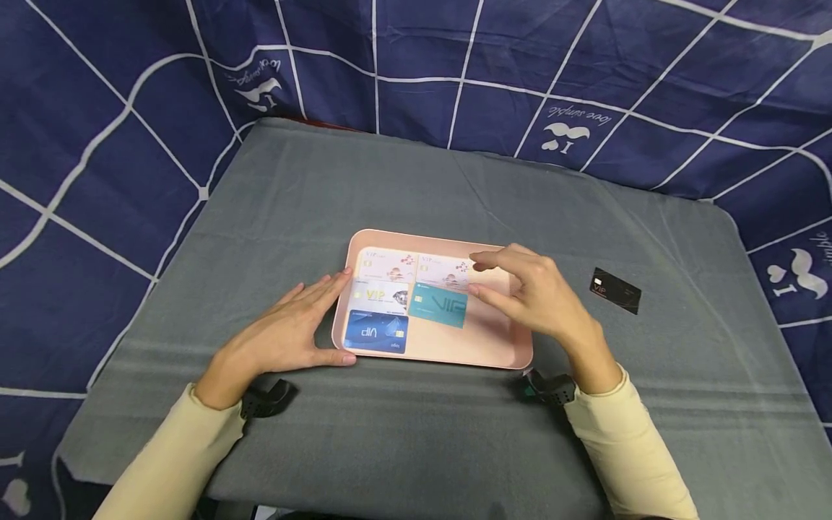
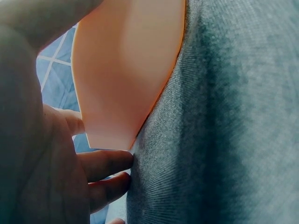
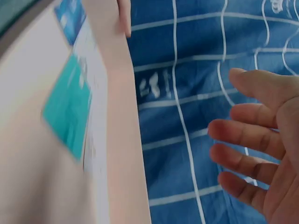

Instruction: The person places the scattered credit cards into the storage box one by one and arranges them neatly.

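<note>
A pink tray (image 1: 490,347) lies on the grey cloth, with several cards laid in its left and middle part. Two white cards with pink prints, one at the far left (image 1: 383,265) and one beside it (image 1: 438,271), form the far row. Below them are a white card with gold VIP letters (image 1: 377,295), a teal card (image 1: 437,305) and a blue card (image 1: 375,332). My left hand (image 1: 286,328) rests against the tray's left end, fingers extended and thumb at the near corner. Over the tray's right part hovers my right hand (image 1: 536,285), fingers loosely bent and apart, holding nothing.
To the right of the tray a black card (image 1: 615,291) lies on the grey cloth (image 1: 403,433). A dark blue curtain (image 1: 416,43) with white lines hangs along the back and both sides.
</note>
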A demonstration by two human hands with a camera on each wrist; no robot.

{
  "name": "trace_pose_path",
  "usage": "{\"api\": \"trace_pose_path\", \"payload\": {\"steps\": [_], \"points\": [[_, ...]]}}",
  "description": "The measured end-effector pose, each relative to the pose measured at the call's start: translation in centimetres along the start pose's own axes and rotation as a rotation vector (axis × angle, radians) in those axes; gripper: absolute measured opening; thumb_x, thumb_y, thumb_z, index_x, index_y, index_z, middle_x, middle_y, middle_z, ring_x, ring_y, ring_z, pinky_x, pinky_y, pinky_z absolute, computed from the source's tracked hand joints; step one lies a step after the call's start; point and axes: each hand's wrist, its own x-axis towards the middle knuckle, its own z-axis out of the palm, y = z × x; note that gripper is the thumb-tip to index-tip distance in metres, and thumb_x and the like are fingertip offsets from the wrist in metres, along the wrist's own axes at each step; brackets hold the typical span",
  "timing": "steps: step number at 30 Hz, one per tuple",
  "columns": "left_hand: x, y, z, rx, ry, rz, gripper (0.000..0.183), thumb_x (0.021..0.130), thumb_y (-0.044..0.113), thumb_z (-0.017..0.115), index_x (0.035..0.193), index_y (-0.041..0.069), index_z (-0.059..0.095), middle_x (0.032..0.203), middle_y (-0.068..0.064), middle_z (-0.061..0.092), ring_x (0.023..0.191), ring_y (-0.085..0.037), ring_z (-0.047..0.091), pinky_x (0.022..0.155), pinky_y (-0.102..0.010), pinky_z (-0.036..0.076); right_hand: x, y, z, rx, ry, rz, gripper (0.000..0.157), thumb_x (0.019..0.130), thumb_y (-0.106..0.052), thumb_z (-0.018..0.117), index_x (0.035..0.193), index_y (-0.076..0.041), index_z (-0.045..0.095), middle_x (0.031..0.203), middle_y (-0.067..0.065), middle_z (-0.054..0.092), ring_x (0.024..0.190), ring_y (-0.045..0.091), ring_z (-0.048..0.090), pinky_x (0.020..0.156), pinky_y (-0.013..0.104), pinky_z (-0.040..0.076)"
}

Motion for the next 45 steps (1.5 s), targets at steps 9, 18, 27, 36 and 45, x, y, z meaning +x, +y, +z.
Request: {"api": "trace_pose_path", "payload": {"steps": [9, 18, 27, 36, 45], "points": [[-0.1, 0.0, -0.1, -0.004, 0.002, -0.007, 0.121, 0.074, 0.079, 0.063, 0.161, 0.02, 0.003, 0.164, -0.008, 0.018, 0.147, -0.036, 0.02, 0.114, -0.063, 0.014, -4.1, 2.7, -3.8, -0.041, 0.197, 0.129, 0.033, 0.072, -0.002, 0.085, 0.103, -0.003, 0.076, 0.092, 0.008, 0.074, 0.082, 0.005, 0.061, 0.075, 0.018, 0.045], [0.0, -0.1, 0.1, -0.012, 0.003, 0.006, 0.121, 0.075, 0.079, 0.063, 0.161, 0.02, 0.003, 0.164, -0.006, 0.017, 0.148, -0.036, 0.02, 0.114, -0.063, 0.014, -7.9, 5.3, -6.1, 0.066, 0.372, 0.26, 0.028, 0.071, 0.023, 0.072, 0.097, 0.016, 0.07, 0.085, 0.008, 0.072, 0.075, -0.002, 0.062, 0.067, 0.011, 0.047], [-0.1, 0.0, 0.0, -0.009, 0.001, 0.003, 0.12, 0.075, 0.079, 0.063, 0.161, 0.019, 0.003, 0.164, -0.007, 0.017, 0.147, -0.036, 0.02, 0.114, -0.063, 0.013, -10.5, 8.6, -7.8, 0.126, 0.442, 0.363, 0.033, 0.071, 0.023, 0.071, 0.104, 0.019, 0.067, 0.091, -0.002, 0.073, 0.08, 0.006, 0.066, 0.069, 0.016, 0.049], [-0.1, 0.0, 0.0, -0.011, -0.003, -0.009, 0.121, 0.075, 0.078, 0.064, 0.161, 0.019, 0.002, 0.164, -0.007, 0.016, 0.148, -0.036, 0.019, 0.114, -0.063, 0.012, -13.2, 11.3, -8.6, 0.123, 0.369, 0.592, 0.043, 0.07, 0.021, 0.074, 0.112, 0.015, 0.066, 0.09, -0.01, 0.071, 0.081, 0.008, 0.065, 0.068, 0.014, 0.05], [0.0, 0.0, 0.1, -0.012, -0.006, -0.007, 0.12, 0.076, 0.077, 0.064, 0.161, 0.02, 0.001, 0.164, -0.008, 0.016, 0.147, -0.037, 0.019, 0.114, -0.064, 0.012, -13.8, 10.6, -9.1, 0.082, 0.291, 0.66, 0.046, 0.07, 0.016, 0.078, 0.114, 0.013, 0.066, 0.098, -0.015, 0.069, 0.085, 0.005, 0.062, 0.069, 0.012, 0.048]]}}
